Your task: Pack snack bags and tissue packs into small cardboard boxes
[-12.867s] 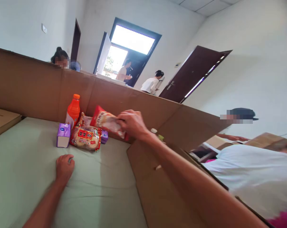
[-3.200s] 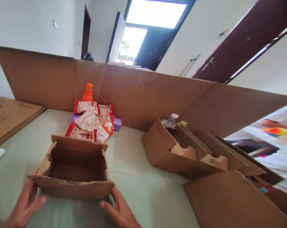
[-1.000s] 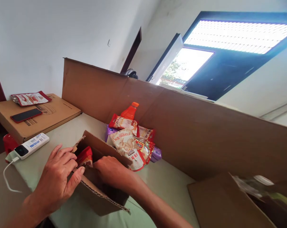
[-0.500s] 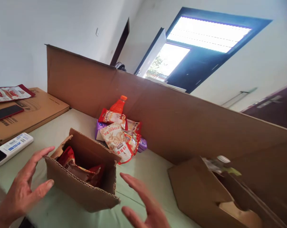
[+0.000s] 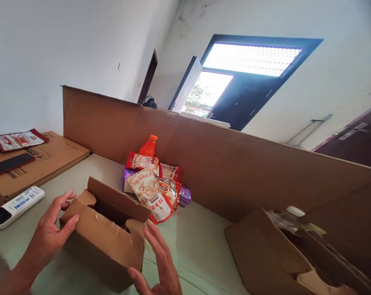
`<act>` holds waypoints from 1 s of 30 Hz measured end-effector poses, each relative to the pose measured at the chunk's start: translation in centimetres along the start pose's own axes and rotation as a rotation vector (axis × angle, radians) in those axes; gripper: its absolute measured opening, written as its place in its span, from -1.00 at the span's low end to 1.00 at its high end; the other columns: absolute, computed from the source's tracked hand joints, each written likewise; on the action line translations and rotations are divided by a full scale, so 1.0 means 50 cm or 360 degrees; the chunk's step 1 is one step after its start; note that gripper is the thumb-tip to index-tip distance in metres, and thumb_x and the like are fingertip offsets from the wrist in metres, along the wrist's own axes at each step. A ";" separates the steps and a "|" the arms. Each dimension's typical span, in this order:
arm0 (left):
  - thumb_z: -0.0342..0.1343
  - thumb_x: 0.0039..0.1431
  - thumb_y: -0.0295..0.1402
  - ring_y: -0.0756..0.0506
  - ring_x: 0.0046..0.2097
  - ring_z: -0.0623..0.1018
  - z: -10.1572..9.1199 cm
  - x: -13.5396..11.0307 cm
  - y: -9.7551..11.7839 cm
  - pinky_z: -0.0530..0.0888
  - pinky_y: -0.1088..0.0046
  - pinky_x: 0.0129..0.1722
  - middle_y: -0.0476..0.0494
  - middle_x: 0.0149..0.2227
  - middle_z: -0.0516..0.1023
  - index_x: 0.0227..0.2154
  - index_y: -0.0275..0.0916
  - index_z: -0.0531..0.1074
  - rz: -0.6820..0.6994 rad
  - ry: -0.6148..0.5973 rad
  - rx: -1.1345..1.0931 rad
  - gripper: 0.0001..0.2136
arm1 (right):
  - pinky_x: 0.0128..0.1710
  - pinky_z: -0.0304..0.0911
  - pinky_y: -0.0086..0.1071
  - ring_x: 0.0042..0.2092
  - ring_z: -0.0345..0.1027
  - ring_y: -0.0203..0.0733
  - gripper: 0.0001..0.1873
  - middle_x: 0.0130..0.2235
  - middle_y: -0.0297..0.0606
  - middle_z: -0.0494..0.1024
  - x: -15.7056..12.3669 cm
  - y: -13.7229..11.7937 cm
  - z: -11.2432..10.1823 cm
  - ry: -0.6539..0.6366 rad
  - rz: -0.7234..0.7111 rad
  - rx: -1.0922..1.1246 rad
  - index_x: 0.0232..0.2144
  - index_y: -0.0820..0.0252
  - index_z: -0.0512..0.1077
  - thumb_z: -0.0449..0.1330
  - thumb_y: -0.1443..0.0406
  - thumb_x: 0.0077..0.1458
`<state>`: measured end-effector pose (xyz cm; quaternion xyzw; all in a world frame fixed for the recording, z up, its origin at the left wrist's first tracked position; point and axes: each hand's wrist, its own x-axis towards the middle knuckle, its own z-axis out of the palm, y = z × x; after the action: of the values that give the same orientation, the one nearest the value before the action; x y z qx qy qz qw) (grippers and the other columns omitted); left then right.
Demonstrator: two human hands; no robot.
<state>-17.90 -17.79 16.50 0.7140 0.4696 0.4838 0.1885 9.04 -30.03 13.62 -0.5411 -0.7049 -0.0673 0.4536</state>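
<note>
A small cardboard box point(image 5: 102, 239) stands on the pale green cloth in front of me, its near flap folded inward over part of the opening and its far flap upright. My left hand point(image 5: 52, 233) is at the box's left end, fingers spread, thumb against the near flap's edge. At the right end is my right hand point(image 5: 159, 262), open, fingertips close to the right flap and thumb by the front corner. Whether it touches is hard to tell. What lies inside the box is mostly hidden, with a little red showing.
Behind the box lies a pile of snack packets point(image 5: 145, 184) with an orange-red bottle point(image 5: 148, 146). A long cardboard wall point(image 5: 219, 159) runs behind. Left are a white device point(image 5: 22, 205), a phone point(image 5: 12, 164) and a flat carton point(image 5: 71, 151). Another box point(image 5: 265, 250) stands right.
The near flap has folded inward over the red packet, and the end flaps have turned in. Both hands have come closer to the box. My view has tilted upward slightly.
</note>
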 end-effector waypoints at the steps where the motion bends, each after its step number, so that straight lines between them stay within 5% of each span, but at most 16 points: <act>1: 0.05 0.30 -0.14 -0.20 0.06 0.55 0.002 0.000 0.002 0.53 0.15 0.08 -0.20 0.12 0.49 0.18 -0.06 0.32 0.0088 0.0009 0.0050 -0.58 | 0.16 0.33 0.07 0.35 0.13 0.19 -0.30 0.38 0.01 0.17 0.009 -0.002 -0.009 0.0035 0.0022 -0.0003 0.40 0.07 0.04 0.11 0.05 0.33; 5: 0.02 0.35 -0.25 -0.18 0.16 0.49 0.004 -0.003 0.008 0.47 0.20 0.16 -0.15 0.14 0.46 0.12 -0.06 0.36 0.0323 0.0015 0.0146 -0.69 | 0.17 0.28 0.14 0.34 0.15 0.21 -0.24 0.39 0.03 0.15 0.061 0.001 -0.039 0.0074 0.0107 -0.0018 0.44 0.09 -0.07 0.09 0.06 0.33; 8: 0.01 0.37 -0.29 -0.16 0.16 0.49 0.005 -0.008 0.007 0.50 0.27 0.10 -0.13 0.16 0.44 0.13 -0.04 0.35 0.0332 0.0012 0.0172 -0.70 | 0.09 0.35 0.00 0.21 0.32 0.10 -0.26 0.26 -0.01 0.37 0.086 0.007 -0.040 0.0005 0.0094 0.0037 0.43 0.08 -0.08 0.08 0.07 0.35; 14: 0.00 0.37 -0.35 -0.18 0.19 0.44 0.009 -0.016 -0.005 0.48 0.20 0.13 -0.16 0.18 0.36 0.12 -0.02 0.36 0.0386 0.0015 0.0206 -0.70 | -0.09 0.36 -0.15 -0.07 0.44 -0.02 -0.63 -0.07 -0.16 0.57 0.071 0.012 -0.018 -0.0266 -0.0313 0.0014 0.09 0.06 0.42 0.08 0.09 0.34; 21: -0.07 0.27 -0.43 -0.29 0.36 0.23 0.009 0.044 -0.041 0.29 -0.01 0.29 -0.12 0.41 0.10 0.10 -0.01 0.41 0.0481 -0.0476 -0.0118 -0.60 | 0.09 0.33 -0.08 0.16 0.37 0.08 -0.38 0.12 -0.06 0.51 0.033 0.019 -0.020 -0.0390 -0.0337 -0.0048 0.27 0.11 0.29 0.07 -0.06 0.31; 25: -0.02 0.18 -0.31 -0.33 0.31 0.32 -0.001 0.069 -0.049 0.32 -0.02 0.27 -0.19 0.33 0.24 0.02 -0.09 0.47 0.0447 -0.0881 -0.0409 -0.64 | 0.11 0.37 -0.12 0.23 0.34 0.05 -0.46 0.17 -0.10 0.50 0.007 0.057 -0.011 -0.0240 -0.0429 -0.0068 0.29 0.09 0.27 0.03 0.06 0.37; 30: 0.16 0.15 -0.15 -0.36 0.30 0.31 -0.024 0.013 -0.030 0.36 -0.07 0.24 -0.20 0.30 0.24 0.16 0.05 0.38 0.0459 -0.0878 -0.0240 -0.52 | 0.16 0.37 -0.05 0.34 0.19 0.08 -0.55 0.39 -0.20 0.21 -0.010 0.108 -0.011 -0.0329 -0.0137 -0.0010 0.26 -0.07 0.34 -0.03 0.13 0.41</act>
<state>-19.59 -16.74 16.30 0.8615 0.2577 0.3271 0.2906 13.80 -28.52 11.45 -0.5158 -0.7704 -0.0327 0.3734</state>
